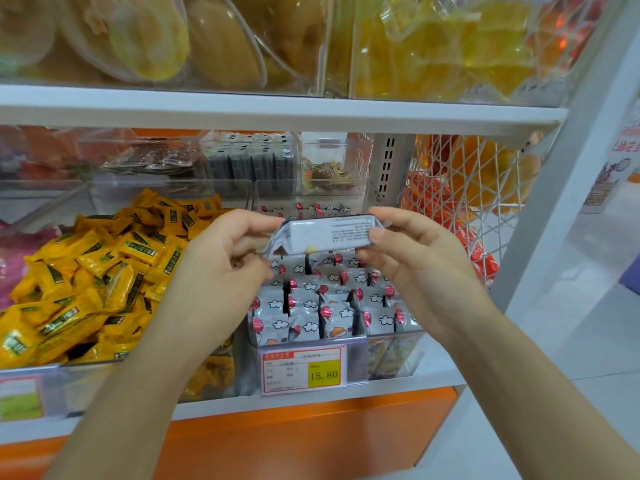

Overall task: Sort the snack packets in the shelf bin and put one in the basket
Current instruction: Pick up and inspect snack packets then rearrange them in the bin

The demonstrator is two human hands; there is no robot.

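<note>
I have one grey snack packet (329,233) lifted just above the shelf bin (394,336), held level between both hands. The left hand (221,258) pinches its left end and the right hand (408,258) its right end, each grip closed on the wrapper, printed back facing me. Inside the bin the other packets (332,306) stand in fairly even rows behind the price tag (303,370). I judge the sorting largely done and one packet picked; dropping it in the basket is left. A wire rack (485,202) hangs right of the bin, but I cannot tell if it is the basket meant.
</note>
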